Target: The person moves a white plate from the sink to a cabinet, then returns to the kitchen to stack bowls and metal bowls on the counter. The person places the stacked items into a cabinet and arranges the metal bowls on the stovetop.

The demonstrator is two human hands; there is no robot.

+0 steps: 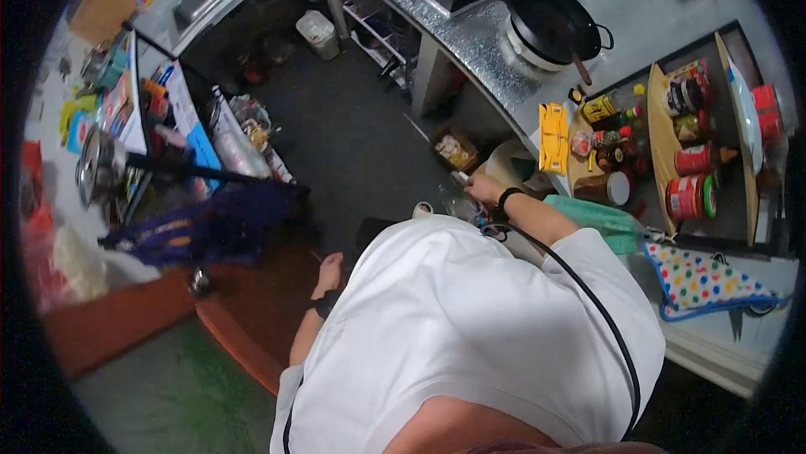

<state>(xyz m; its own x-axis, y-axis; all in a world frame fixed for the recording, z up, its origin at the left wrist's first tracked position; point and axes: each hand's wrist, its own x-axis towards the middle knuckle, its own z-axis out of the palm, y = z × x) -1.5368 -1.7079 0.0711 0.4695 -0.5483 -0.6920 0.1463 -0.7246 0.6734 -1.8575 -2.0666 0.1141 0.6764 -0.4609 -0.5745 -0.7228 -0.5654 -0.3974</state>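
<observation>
My right hand point(483, 191) reaches low beside the counter, its fingers closed on a small whitish object point(461, 178) that is too small to name. Just below that hand is a clear plastic bag point(463, 205), and whether the hand touches it I cannot tell. A cardboard box point(453, 148) with pale contents stands on the floor just beyond. My left hand point(330, 268) hangs at my left side with curled fingers, near a brown door; a thin reddish stick-like thing shows at its fingertips, too blurred to be sure it is held.
A black wok point(554, 23) with a wooden handle sits on the metallic-covered counter. Shelves at the right hold sauce bottles and jars point(691, 197). Crowded racks and a dark blue cloth point(208, 224) line the left. A white bin point(318, 34) stands at the far end of the dark floor.
</observation>
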